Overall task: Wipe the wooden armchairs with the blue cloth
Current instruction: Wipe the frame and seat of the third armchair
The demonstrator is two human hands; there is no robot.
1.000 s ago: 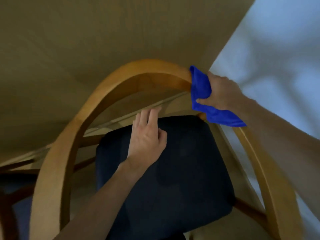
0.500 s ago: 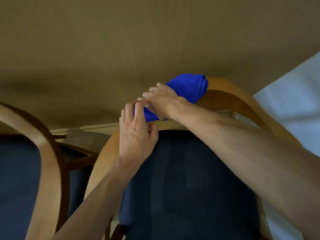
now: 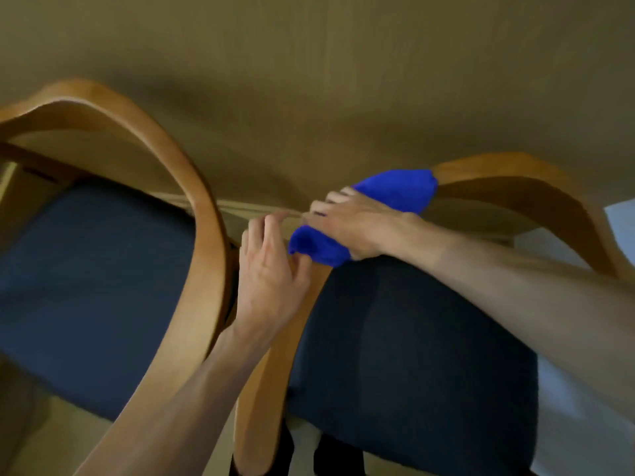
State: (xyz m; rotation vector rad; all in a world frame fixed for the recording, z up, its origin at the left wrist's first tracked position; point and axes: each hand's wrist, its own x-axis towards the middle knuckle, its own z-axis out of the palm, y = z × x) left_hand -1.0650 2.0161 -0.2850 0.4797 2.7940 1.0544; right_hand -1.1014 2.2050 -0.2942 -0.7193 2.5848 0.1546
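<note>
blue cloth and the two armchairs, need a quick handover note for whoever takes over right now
Right hand: grips the bright blue cloth, which is draped over the curved wooden frame of the right armchair at its top left bend.
Left hand: holds nothing, fingers relaxed, beside the cloth's lower end on the same frame.
Left wooden armchair with dark blue seat stands close alongside, untouched now.
Done: cannot tell which parts are already wiped.
Left: probably the right chair's left arm downward, then the left chair.
</note>
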